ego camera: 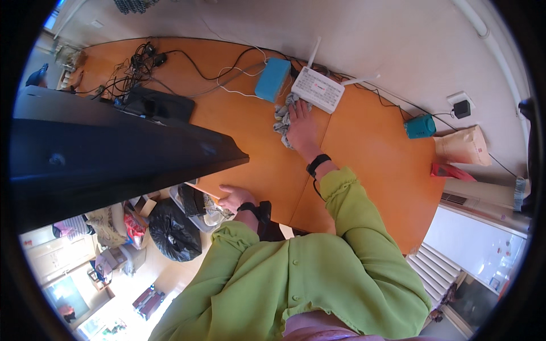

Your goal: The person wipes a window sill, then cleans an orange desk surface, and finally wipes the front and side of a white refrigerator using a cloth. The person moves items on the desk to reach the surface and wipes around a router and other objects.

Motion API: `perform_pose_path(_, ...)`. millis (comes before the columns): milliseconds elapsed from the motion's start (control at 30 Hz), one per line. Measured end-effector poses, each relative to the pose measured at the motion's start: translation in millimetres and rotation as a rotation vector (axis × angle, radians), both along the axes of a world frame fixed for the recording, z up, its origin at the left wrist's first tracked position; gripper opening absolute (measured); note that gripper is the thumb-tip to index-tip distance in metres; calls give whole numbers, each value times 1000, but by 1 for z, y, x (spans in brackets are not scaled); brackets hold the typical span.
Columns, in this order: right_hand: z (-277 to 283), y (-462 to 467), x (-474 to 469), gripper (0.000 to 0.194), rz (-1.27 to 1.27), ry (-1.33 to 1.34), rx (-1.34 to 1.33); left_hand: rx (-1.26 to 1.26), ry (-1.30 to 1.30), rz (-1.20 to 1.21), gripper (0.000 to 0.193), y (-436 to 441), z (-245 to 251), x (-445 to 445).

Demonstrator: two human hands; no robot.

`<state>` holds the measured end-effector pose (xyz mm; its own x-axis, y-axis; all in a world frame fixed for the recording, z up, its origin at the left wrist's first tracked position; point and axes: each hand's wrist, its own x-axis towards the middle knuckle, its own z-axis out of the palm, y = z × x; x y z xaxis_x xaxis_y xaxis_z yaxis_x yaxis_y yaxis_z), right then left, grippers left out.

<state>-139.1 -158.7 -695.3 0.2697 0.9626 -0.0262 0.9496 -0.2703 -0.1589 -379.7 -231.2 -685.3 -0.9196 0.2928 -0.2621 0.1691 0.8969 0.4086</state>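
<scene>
My right hand [303, 130] lies over a crumpled grey patterned cloth [281, 126] on the orange-brown wooden table [367, 187], pressing it down with the fingers stretched forward. Just beyond the fingertips stands a white router [318, 89] with two raised antennas, its top covered in printed writing. To its left is a light blue box [272, 79], close to the cloth. My left hand [237, 198] rests on the table's near edge with fingers spread and nothing in it. Both wrists wear black bands.
A large black panel [128, 157] juts over the table from the left. Tangled black cables [136, 64] and a flat black device [160, 104] lie behind it. At the right are a teal speaker-like device [420, 126] and a paper bag [463, 145]. A black plastic bag [175, 230] sits on the floor.
</scene>
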Motion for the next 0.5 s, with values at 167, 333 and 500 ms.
perform_pose_path(167,0,14,-18,63,40,97,36,27,2,-2,83,-1,0,3)
perform_pose_path(333,0,5,-19,62,88,100,53,-12,18,5,82,-2,-3,2)
perform_pose_path(500,7,-7,-27,66,101,118,22,-17,45,11,82,1,-7,0)
